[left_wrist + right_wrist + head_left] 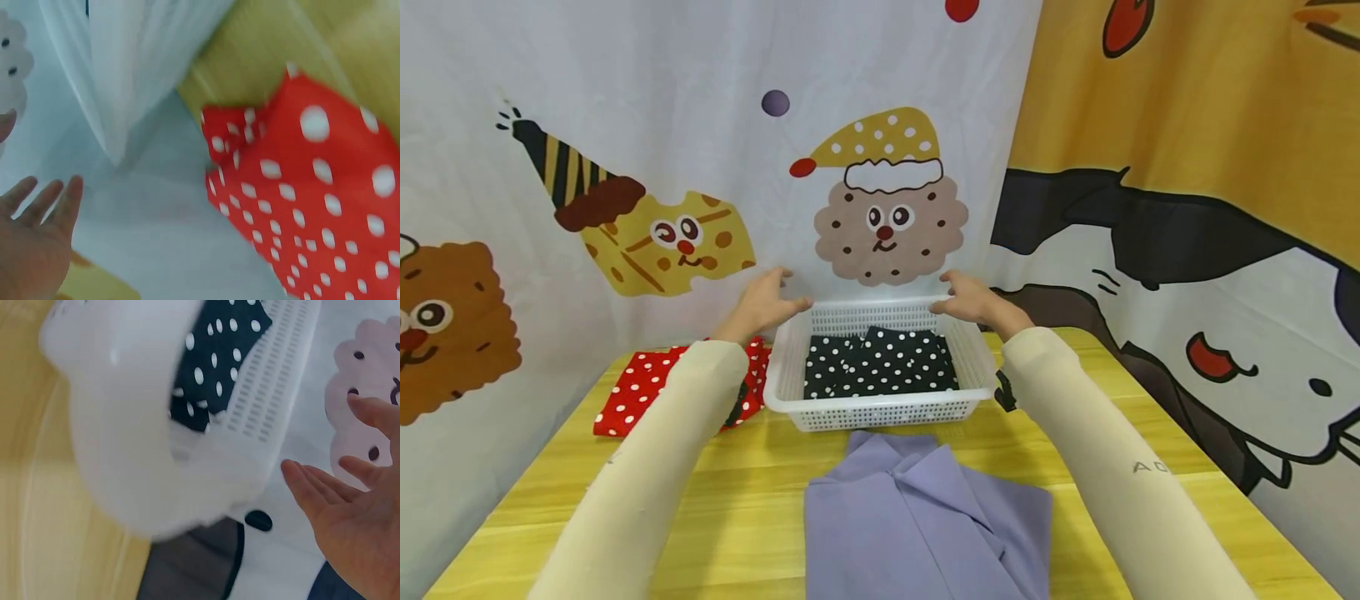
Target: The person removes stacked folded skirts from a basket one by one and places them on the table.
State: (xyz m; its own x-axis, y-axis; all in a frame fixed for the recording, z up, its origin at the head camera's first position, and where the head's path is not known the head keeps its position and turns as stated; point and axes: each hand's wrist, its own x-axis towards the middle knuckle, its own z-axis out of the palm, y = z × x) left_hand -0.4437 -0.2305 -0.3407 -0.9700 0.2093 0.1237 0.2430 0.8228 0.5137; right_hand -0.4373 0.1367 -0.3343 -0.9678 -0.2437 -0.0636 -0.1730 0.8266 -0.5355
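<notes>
A white plastic basket [880,408] with perforated walls stands at the back of the table. Inside lies black cloth with white dots [880,362]. My left hand [763,307] is raised by the basket's back left corner, fingers spread and holding nothing. On the other side, my right hand [970,300] hovers near the back right corner, its fingers apart from the rim in the right wrist view. Red cloth with white dots [643,387] lies left of the basket, partly covered by my left forearm in the head view. A lavender garment [917,525], folded over itself, lies in front.
The yellow wood-grain table [752,517] carries all of this. Behind it hangs a white curtain [700,83] printed with cartoon figures, close to the basket's back wall. A cartoon cat is printed on the right-hand part.
</notes>
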